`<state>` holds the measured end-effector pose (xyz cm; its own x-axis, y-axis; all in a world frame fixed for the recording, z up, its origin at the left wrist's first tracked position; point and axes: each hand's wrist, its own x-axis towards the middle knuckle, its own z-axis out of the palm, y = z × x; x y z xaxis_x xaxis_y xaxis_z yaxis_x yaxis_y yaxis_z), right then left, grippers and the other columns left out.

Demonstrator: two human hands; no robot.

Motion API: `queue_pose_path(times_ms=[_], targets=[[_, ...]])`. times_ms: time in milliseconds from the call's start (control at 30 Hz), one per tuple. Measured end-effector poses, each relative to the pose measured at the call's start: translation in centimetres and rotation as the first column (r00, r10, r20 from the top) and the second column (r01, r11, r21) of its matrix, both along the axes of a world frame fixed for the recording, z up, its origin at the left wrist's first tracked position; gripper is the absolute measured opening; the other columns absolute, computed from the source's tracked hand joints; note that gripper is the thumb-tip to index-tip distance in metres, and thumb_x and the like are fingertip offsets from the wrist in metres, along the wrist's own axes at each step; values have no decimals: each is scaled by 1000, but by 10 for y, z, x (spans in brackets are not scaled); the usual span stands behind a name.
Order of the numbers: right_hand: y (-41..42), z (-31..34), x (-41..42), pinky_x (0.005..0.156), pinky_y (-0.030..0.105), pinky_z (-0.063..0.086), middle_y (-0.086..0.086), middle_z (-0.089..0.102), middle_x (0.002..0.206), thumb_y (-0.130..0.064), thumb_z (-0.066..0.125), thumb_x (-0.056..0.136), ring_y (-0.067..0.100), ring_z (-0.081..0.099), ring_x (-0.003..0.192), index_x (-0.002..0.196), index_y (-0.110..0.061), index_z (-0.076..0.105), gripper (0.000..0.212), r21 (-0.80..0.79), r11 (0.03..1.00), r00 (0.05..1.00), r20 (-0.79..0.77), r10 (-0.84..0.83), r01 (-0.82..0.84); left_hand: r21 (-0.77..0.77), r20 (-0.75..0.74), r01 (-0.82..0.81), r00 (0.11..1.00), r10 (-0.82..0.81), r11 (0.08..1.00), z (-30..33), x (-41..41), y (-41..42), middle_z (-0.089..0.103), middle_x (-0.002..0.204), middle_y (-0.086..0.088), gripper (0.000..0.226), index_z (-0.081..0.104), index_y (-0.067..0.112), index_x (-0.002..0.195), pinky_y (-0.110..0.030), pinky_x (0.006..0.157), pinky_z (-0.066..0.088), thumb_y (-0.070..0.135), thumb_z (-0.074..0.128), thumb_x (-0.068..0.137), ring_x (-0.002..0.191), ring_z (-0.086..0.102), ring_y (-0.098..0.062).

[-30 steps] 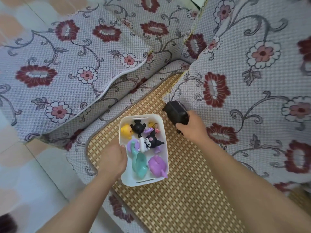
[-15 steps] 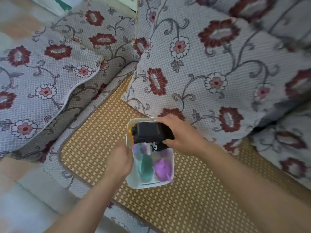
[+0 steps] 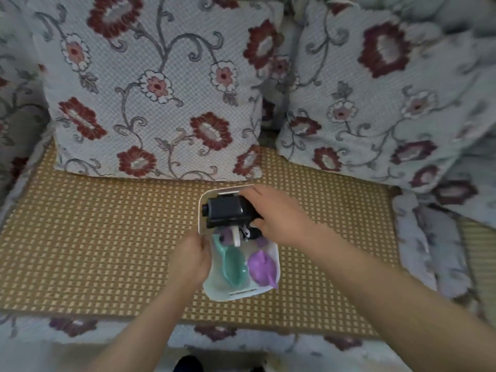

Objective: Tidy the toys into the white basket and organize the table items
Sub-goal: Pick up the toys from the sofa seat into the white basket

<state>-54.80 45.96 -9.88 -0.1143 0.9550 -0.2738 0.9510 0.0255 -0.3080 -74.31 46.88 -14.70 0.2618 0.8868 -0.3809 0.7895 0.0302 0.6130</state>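
Observation:
A white basket [image 3: 236,294] sits on the woven mat of a sofa seat. Inside it lie a teal toy [image 3: 234,265], a purple toy [image 3: 261,267] and a small black-and-white figure [image 3: 249,233], partly hidden. My left hand [image 3: 192,260] grips the basket's left rim. My right hand [image 3: 279,214] holds a black boxy toy [image 3: 226,212] over the far end of the basket, touching or just above the toys there.
The woven mat [image 3: 107,237] covers the seat. Two floral cushions, a left cushion [image 3: 155,89] and a right cushion [image 3: 375,98], lean against the sofa back just behind the basket. The sofa's floral front edge [image 3: 214,331] runs below my arms.
My right hand brought the black toy from beside the cushion to above the basket's far end. The view swung round to face the sofa back. My left hand stayed on the basket rim.

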Motion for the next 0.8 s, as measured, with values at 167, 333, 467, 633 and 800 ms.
queue_pose_path(times_ms=[167,333,467,633,800], targets=[[-86,11,83,92,37,45,3,44,138,-17,69,79,26,46,121,140,-20,34,70,4,988,988,20,-151,151,-65,8,97,995,-96,993,17,90,-56,56,72,-11,28,55,3,75,-33,61,35,14,40,96,73,55,-31],[-168,20,156,98,40,43,1,42,141,-14,71,78,24,43,124,140,-20,36,71,33,949,950,-29,-311,312,-124,75,164,985,-155,979,23,170,-109,63,85,-20,25,58,1,84,-40,70,46,11,39,96,80,61,-34],[-235,29,203,101,37,41,2,42,140,-7,68,78,24,41,125,136,-17,40,65,105,880,886,-77,-457,463,-146,129,295,952,-277,944,16,224,-146,67,85,-18,24,60,2,92,-43,70,52,14,39,96,74,63,-30],[-314,36,239,93,41,46,4,41,138,-10,59,87,25,42,124,139,-15,36,57,127,683,695,-118,-709,719,-129,111,454,890,-442,882,8,283,-184,69,83,-11,24,61,12,91,-42,71,55,25,42,93,77,65,-27],[-393,37,256,91,42,46,9,52,128,-15,56,91,27,52,115,133,-12,40,44,27,463,461,-165,-872,886,-131,87,587,810,-580,799,-2,334,-227,69,88,-15,23,61,11,94,-44,76,55,27,45,87,83,67,-30]])
